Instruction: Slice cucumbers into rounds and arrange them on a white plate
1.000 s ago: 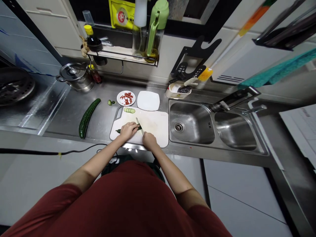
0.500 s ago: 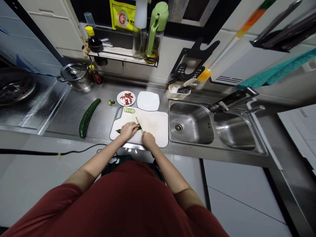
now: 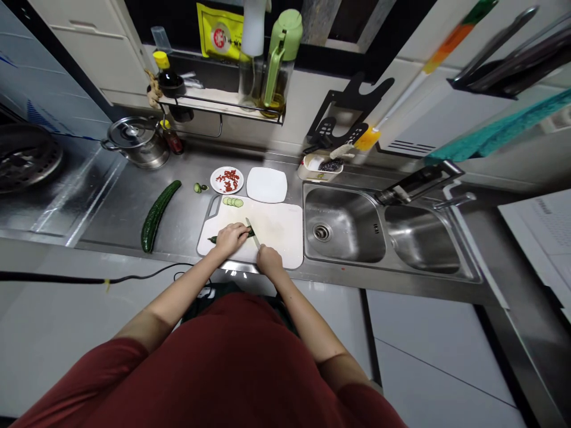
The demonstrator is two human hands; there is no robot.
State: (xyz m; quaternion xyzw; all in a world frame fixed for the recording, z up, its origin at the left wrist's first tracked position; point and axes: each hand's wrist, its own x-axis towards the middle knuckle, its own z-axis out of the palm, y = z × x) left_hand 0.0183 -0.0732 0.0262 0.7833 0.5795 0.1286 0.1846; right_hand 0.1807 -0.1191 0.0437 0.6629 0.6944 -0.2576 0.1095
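Note:
A white cutting board lies on the steel counter. My left hand is closed over a dark green cucumber on the board, its tip showing on the left and a short piece on the right. My right hand grips a knife, whose blade stands at the cucumber's right end, close to my left fingers. Several pale cucumber slices lie in a row at the board's upper left. A whole cucumber rests on the counter to the left.
Behind the board are a plate of chopped red pieces and a white square plate. Cucumber ends lie left of them. A steel pot stands back left; a double sink is on the right.
The knife and my right hand have shifted slightly downward, and the blade's angle differs a little. My left hand stays on the cucumber. The whole view has moved slightly.

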